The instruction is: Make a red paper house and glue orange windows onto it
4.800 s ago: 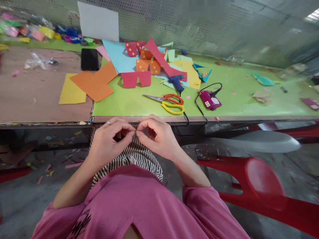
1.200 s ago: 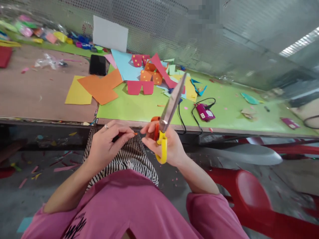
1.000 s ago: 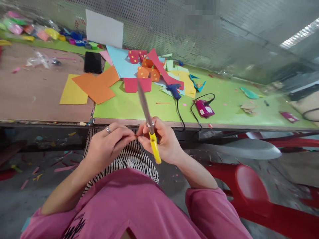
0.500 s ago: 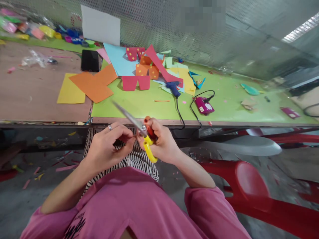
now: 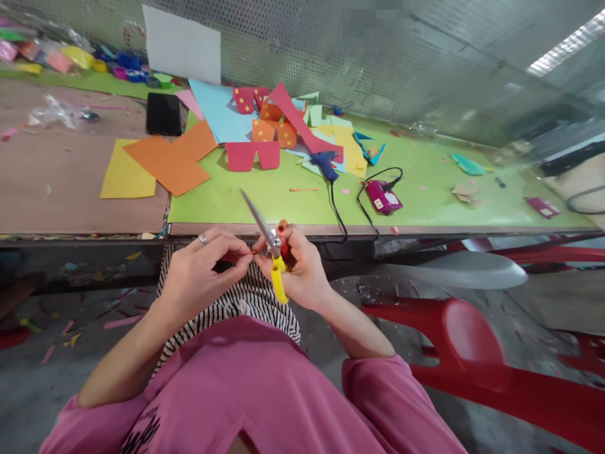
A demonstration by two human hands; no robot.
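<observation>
My right hand (image 5: 302, 271) is closed round the red and yellow handles of a pair of scissors (image 5: 269, 243), just below the table edge over my lap. The blades point up and to the left. My left hand (image 5: 203, 274), a ring on one finger, pinches a tiny orange paper scrap (image 5: 254, 251) close to the scissors' pivot. Both hands nearly touch each other.
On the green table (image 5: 425, 189) lie orange paper sheets (image 5: 165, 157), a yellow sheet (image 5: 125, 173), red folded paper pieces (image 5: 253, 154), a blue glue gun (image 5: 326, 165), a magenta device (image 5: 382, 197) with a cable, and a black phone (image 5: 163, 113). A red plastic stool (image 5: 472, 340) stands at my right.
My right hand picked the scissors up from the table and brought them to my lap. The blades swung from pointing up-right to pointing up-left, beside the scrap in my left hand.
</observation>
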